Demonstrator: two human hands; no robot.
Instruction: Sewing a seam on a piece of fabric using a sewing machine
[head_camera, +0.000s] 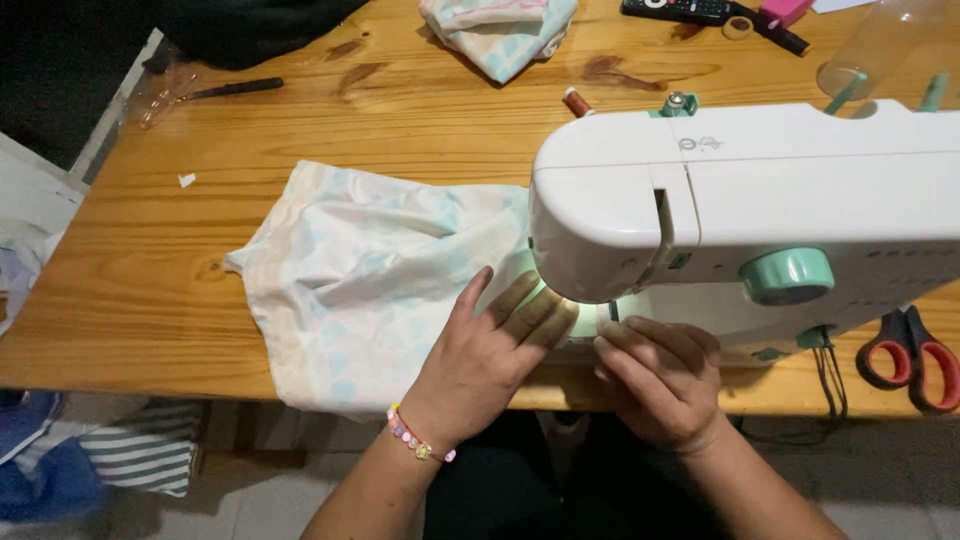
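Note:
A white sewing machine with mint-green knobs stands on a wooden table. A pale white and light-blue cloth lies spread to its left and runs under the machine's head. My left hand, with a bead bracelet on the wrist, lies flat on the cloth, fingers apart, pointing at the lit needle area. My right hand rests beside it on the cloth's edge under the machine, fingers bent down onto the fabric. The needle itself is hidden by the machine's head.
Red-handled scissors lie at the right by the table's front edge. A folded pale cloth, a brown thread spool, a remote control and a clear plastic cover sit at the back. A black pen lies far left.

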